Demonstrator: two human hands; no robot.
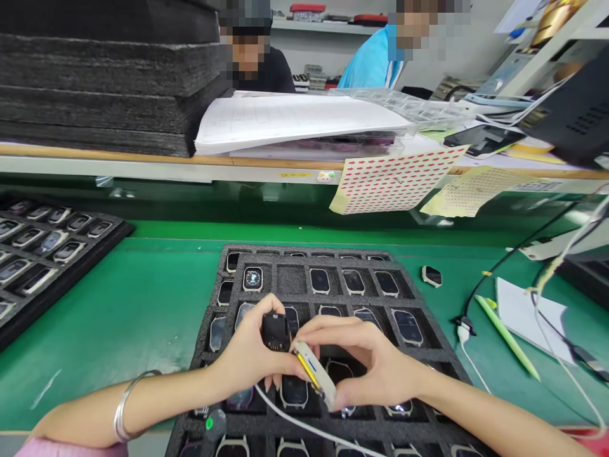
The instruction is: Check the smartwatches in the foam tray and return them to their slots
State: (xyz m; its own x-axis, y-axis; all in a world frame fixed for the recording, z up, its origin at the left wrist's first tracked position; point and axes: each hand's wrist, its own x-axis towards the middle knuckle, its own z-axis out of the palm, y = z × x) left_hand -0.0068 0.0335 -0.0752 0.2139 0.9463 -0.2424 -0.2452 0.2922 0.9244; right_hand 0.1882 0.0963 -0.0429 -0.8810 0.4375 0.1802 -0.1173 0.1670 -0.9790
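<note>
My left hand (250, 358) pinches a small black watch body (275, 331), holding it with its back side up over the foam tray. My right hand (368, 365) grips a white charger puck (314, 374) with a yellow edge, pressed close against the watch body. A white cable (304, 426) runs from the puck toward me. Below both hands lies a black foam tray (419, 298) whose pockets hold several watch bodies. One watch in the tray (252, 278) has a lit screen.
A second foam tray of watches (42, 244) sits at the left on the green mat. A loose watch body (431, 276), a green pen (507, 336), paper and cables lie at the right. A shelf bears stacked black foam (104, 82), papers and sticker sheets (394, 181). Two people sit beyond.
</note>
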